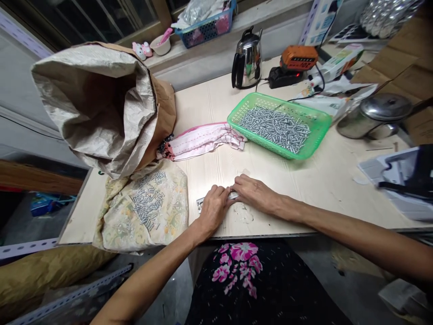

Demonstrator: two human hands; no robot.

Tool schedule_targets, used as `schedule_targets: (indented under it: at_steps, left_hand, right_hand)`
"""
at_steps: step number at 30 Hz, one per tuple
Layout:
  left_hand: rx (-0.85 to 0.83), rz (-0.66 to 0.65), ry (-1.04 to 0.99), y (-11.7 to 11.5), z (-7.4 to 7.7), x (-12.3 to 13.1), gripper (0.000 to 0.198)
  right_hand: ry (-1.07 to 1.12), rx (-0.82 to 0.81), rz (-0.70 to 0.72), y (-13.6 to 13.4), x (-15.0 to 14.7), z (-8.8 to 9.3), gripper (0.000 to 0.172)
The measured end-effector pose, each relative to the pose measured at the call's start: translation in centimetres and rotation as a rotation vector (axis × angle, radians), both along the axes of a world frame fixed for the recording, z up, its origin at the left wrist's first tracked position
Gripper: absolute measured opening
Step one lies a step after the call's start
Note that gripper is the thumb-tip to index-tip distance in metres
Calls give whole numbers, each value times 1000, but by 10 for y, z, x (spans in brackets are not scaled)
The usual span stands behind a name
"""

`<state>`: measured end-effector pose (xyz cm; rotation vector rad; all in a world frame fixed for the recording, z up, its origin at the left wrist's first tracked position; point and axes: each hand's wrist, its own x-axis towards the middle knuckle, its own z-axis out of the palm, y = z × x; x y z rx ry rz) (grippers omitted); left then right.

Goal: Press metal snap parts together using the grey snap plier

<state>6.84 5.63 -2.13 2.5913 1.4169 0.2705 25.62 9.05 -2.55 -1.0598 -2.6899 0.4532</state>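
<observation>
My left hand (214,208) is closed over a narrow, light metal strip (199,205) with dark markings or slots; it lies at the table's near edge. From the other side my right hand (255,193) meets it, fingers bent and pinched at the strip's right part. The fingertips of both hands almost touch, and they hide most of the strip. Left of them, small silvery metal pins (147,203) are heaped on a floral cloth (174,203). More pins of this kind (274,128) fill a green plastic basket (313,146) beyond my right hand.
A large open paper sack (165,106) stands at the back left, beside a pink-and-white cloth (203,141). Further back are a steel kettle (248,58) and an orange battery (298,58) on a black charger (285,77). A metal pot (363,119) sits right.
</observation>
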Motion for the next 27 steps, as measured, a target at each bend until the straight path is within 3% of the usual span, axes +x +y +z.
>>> schedule_targets:
  at_steps: [3, 5, 8, 11, 18, 21, 24, 27]
  left_hand:
    - [103, 55, -3, -20, -4, 5, 44]
    - [122, 66, -11, -38, -7, 10, 50]
    - [77, 64, -33, -58, -10, 14, 51]
    - [20, 62, -77, -64, -12, 13, 46]
    - [-38, 49, -186, -64, -2, 11, 37]
    - [28, 208, -187, -64, 13, -3, 29]
    - [43, 467, 18, -54, 28, -28, 25]
    - [-170, 556, 210, -35, 38, -49, 26]
  right_hand:
    - [-15, -16, -2, 7, 9, 8, 57]
    - [-19, -50, 37, 12, 16, 10, 71]
    - [14, -63, 83, 20, 20, 7, 46]
    - [11, 10, -3, 30, 14, 0, 18]
    - [-38, 110, -109, 49, -3, -1, 13]
    - [-26, 112, -146, 33, -1, 8, 16]
    - [81, 59, -82, 7, 1, 14, 20]
    - [137, -44, 21, -16, -3, 11, 20]
